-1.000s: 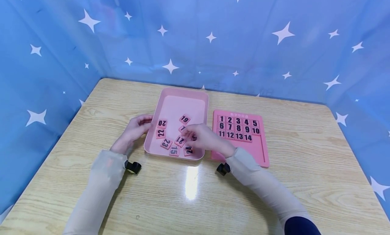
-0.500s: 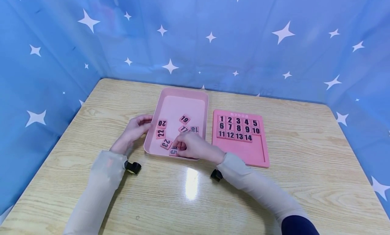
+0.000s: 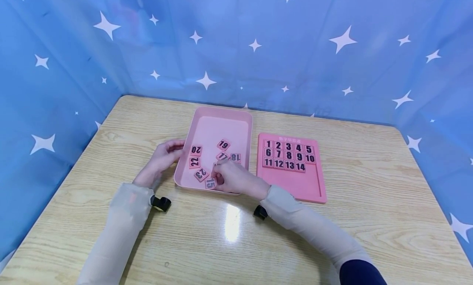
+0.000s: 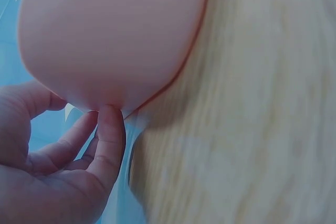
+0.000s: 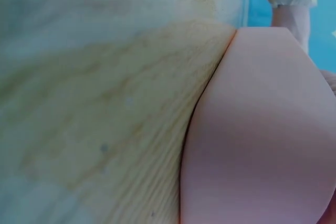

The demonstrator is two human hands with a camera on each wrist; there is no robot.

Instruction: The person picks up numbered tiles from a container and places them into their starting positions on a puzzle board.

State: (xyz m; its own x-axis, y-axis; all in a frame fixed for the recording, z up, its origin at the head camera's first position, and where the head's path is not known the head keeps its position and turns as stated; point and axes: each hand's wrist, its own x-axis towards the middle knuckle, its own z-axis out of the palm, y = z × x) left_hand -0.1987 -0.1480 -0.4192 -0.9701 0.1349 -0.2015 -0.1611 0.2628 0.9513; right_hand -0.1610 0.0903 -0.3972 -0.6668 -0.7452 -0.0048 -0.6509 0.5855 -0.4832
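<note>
Tile 15 (image 3: 210,183) is at the near end of the pink tray (image 3: 223,127), its edge pinched between the thumb and fingers of the right hand (image 3: 236,177). Just beside it lies tile 23 (image 3: 201,174); tile 22 (image 3: 194,162) and tile 20 (image 3: 196,150) line the left wall, while tile 19 (image 3: 223,145), tile 17 (image 3: 222,156) and tile 18 (image 3: 235,157) lie beyond the right hand. The left hand (image 3: 160,158), fingers loosely bent and apart, touches the tray's left side with its fingertips. To the right, a pink board (image 3: 290,186) bears tiles 1 to 14 (image 3: 289,155) in rows. Tray and board rest on a wood-grain surface (image 3: 332,231) before a blue starred curtain (image 3: 295,67).
</note>
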